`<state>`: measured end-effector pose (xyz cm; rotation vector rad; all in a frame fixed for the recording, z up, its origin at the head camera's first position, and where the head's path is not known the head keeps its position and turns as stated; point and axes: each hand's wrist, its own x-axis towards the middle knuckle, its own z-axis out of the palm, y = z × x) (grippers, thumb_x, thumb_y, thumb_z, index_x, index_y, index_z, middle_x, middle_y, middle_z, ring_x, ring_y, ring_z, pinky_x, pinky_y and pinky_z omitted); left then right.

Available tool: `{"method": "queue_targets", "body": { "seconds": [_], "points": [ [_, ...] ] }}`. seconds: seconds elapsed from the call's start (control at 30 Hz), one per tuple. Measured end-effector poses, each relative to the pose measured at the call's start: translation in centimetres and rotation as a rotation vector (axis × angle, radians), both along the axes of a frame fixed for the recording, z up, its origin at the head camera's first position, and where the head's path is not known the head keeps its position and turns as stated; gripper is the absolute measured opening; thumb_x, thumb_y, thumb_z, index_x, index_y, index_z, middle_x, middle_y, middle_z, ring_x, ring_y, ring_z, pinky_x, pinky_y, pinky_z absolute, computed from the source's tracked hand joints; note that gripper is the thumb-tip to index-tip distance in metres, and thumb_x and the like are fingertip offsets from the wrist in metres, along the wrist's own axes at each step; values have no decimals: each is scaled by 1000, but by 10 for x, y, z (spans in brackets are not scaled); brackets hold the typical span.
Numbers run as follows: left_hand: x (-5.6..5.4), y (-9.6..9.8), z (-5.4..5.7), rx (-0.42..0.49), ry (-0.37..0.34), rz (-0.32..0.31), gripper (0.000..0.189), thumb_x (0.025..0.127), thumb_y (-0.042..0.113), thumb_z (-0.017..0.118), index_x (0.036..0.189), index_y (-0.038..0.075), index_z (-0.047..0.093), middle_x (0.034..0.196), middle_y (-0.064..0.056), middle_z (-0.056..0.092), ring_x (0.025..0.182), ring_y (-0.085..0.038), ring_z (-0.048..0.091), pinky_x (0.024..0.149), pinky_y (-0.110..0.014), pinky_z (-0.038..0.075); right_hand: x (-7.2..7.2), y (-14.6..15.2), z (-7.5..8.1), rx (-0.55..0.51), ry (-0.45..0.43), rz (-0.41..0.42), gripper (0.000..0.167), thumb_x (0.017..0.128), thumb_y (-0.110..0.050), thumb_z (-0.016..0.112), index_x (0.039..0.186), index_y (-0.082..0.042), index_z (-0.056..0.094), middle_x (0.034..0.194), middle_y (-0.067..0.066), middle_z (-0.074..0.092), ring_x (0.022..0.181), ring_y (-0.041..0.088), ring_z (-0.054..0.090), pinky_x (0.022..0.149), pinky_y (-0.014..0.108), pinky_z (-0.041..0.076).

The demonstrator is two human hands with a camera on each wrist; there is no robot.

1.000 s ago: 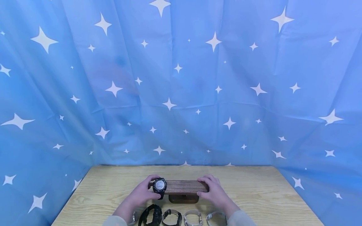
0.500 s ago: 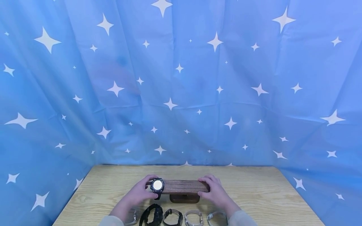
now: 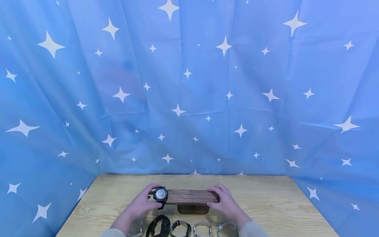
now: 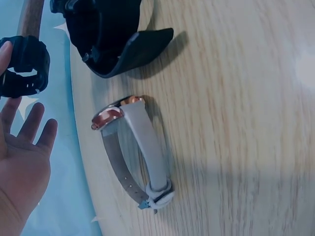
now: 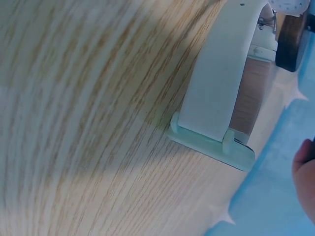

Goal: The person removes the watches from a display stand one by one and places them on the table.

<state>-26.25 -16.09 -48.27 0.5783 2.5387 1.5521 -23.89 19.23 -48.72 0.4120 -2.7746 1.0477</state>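
Observation:
A wooden watch stand has a horizontal bar [image 3: 189, 196] above a small base [image 3: 193, 209]. Looped round the bar near its left end is a black round-faced watch [image 3: 161, 194], dial upward. My left hand [image 3: 140, 202] holds this watch between thumb and fingers, the thumb on its near side. On the bar's right end my right hand [image 3: 225, 201] keeps a grip, thumb in front and fingers behind. In the left wrist view the black watch [image 4: 42, 64] hangs round the bar beside my thumb. Little of the right hand [image 5: 305, 184] shows in the right wrist view.
Several watches lie in a row nearer me: a black one [image 3: 162, 226], a dark-strapped one [image 3: 188, 227], a white one [image 3: 209, 227]. A white-strapped watch [image 4: 147, 142] lies at the left, a pale-strapped one [image 5: 216, 83] at the right. A blue star-patterned curtain [image 3: 189, 92] surrounds the table [image 3: 260, 191].
My left hand has slid the black watch leftward along the bar, toward its left end. The right hand stays on the other end, and the stand has hardly moved.

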Motion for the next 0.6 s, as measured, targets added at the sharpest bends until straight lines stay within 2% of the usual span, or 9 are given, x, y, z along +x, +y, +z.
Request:
{"method": "queue_targets", "body": {
  "seconds": [0.2,0.4,0.6],
  "points": [
    [2,-4,1,-23,9,45,75,70,27,80,135,14,45,136,-16,44,119,-42,42,88,-61,40,1,0,0,3,-6,-3,47,76,-37,76,118,-20,61,119,1,50,110,31,42,85,47,41],
    [4,-10,2,-2,3,95,74,67,22,82,132,13,48,136,-15,43,117,-42,42,85,-59,43,2,-1,1,-9,-9,1,48,76,-35,76,118,-16,62,118,1,50,110,31,42,85,48,41],
    [6,-18,0,5,2,115,74,66,20,82,131,12,48,133,-14,44,116,-42,42,84,-58,44,2,-1,2,-7,-8,-2,49,77,-35,76,119,-15,61,118,1,50,110,30,42,85,47,42]
  ]
}}
